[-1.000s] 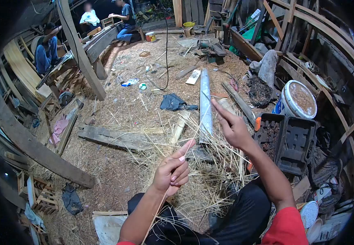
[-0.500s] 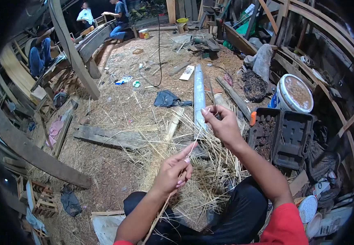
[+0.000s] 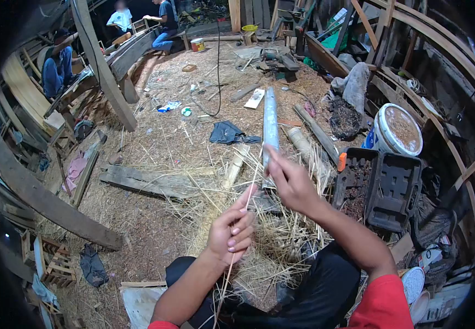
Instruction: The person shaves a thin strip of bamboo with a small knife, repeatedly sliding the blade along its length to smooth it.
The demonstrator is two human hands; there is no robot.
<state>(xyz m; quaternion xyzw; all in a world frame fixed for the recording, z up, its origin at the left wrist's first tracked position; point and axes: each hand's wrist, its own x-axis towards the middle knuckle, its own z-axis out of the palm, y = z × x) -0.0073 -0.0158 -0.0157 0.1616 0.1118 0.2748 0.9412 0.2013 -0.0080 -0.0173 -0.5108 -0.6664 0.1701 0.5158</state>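
My left hand (image 3: 231, 233) is closed round a thin pale strip (image 3: 226, 282), which looks like split bamboo. The strip runs up past my index finger and down beside my forearm towards my lap. To the upper right, my right hand (image 3: 291, 185) has its fingers folded together near the strip's upper end. Whatever it grips is hidden by the fingers, and the hand is slightly blurred. Below both hands, a loose heap of similar strips and shavings (image 3: 281, 241) lies between my legs. Behind my right hand lies a long grey plank or beam (image 3: 270, 118).
To my right are an open black tool case (image 3: 393, 192), an orange object (image 3: 342, 162) and a white bucket (image 3: 396, 131). A weathered board (image 3: 150, 182) lies left. Slanted posts (image 3: 103, 66) stand left. Several people (image 3: 166, 27) sit or kneel in the background.
My right hand has moved slightly down and left, and its fingers have turned. The thin dark tool that stuck up from it is no longer visible. The strip now stands more upright.
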